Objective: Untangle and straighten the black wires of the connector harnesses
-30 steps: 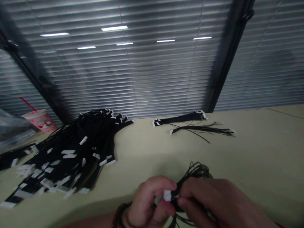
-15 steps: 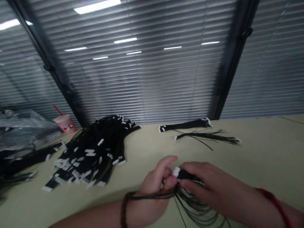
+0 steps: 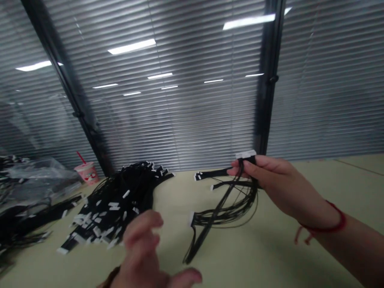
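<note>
A bundle of thin black wires [image 3: 231, 212] is held up in the air by the right hand [image 3: 274, 182], closed firmly around it just under its white connectors [image 3: 246, 154], and the wires are hanging down above the worktop [image 3: 303, 256]. The left hand [image 3: 141, 256] is kept well apart, half open, and nothing is held by it. Near this hand, a large pile of similar cables [image 3: 120, 204] is lying on the worktop, with a pink cup [image 3: 87, 173] behind it
</note>
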`<action>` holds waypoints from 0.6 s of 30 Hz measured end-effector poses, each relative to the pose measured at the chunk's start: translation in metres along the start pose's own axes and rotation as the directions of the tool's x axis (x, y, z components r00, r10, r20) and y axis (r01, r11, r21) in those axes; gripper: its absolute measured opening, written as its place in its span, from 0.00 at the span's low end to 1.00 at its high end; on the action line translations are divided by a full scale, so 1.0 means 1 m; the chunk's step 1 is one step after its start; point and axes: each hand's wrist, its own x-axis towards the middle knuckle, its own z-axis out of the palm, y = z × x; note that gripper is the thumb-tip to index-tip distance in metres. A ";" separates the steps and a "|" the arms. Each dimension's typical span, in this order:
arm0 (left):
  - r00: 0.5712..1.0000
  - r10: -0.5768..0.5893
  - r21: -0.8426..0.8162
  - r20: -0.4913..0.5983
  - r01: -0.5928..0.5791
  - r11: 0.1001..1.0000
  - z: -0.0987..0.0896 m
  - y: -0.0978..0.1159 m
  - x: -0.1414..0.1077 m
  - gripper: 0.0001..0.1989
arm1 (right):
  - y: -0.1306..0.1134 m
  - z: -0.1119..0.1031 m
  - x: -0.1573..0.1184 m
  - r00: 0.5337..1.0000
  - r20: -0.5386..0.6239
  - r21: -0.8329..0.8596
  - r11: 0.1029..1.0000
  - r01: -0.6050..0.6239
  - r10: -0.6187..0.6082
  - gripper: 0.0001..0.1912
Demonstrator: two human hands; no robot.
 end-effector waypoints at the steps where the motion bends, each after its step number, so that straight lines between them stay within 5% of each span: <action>1: 0.976 -0.066 0.035 0.207 0.060 0.998 0.006 0.000 0.007 0.46 | -0.003 0.002 0.000 1.000 -0.001 0.067 0.998 -0.016 0.016 0.12; 3: 0.787 -0.115 0.092 0.606 0.074 0.993 0.019 0.000 0.022 0.44 | -0.011 0.007 0.001 0.999 -0.004 0.210 0.977 -0.040 0.042 0.10; 4: 0.679 -0.123 0.110 0.724 0.063 0.992 0.027 -0.001 0.028 0.42 | -0.015 0.009 0.002 0.999 -0.008 0.283 0.958 -0.046 0.050 0.09; 6: 0.560 -0.184 0.159 0.807 0.093 0.983 0.043 -0.002 0.032 0.36 | -0.025 0.011 0.005 0.998 -0.034 0.421 0.906 -0.038 0.058 0.09; 11: 0.473 -0.254 0.155 0.844 0.238 0.959 0.068 -0.001 0.027 0.15 | -0.052 -0.007 0.011 0.960 -0.276 0.664 0.731 0.156 0.046 0.22; 15: 0.421 -0.166 0.048 0.892 0.276 0.960 0.060 0.019 0.037 0.17 | -0.066 -0.025 0.007 0.923 -0.384 0.692 0.659 0.295 -0.010 0.28; 18: 0.324 -0.061 -0.055 0.944 0.336 0.940 0.050 0.038 0.040 0.22 | -0.062 -0.031 0.001 0.908 -0.405 0.620 0.699 0.357 -0.105 0.25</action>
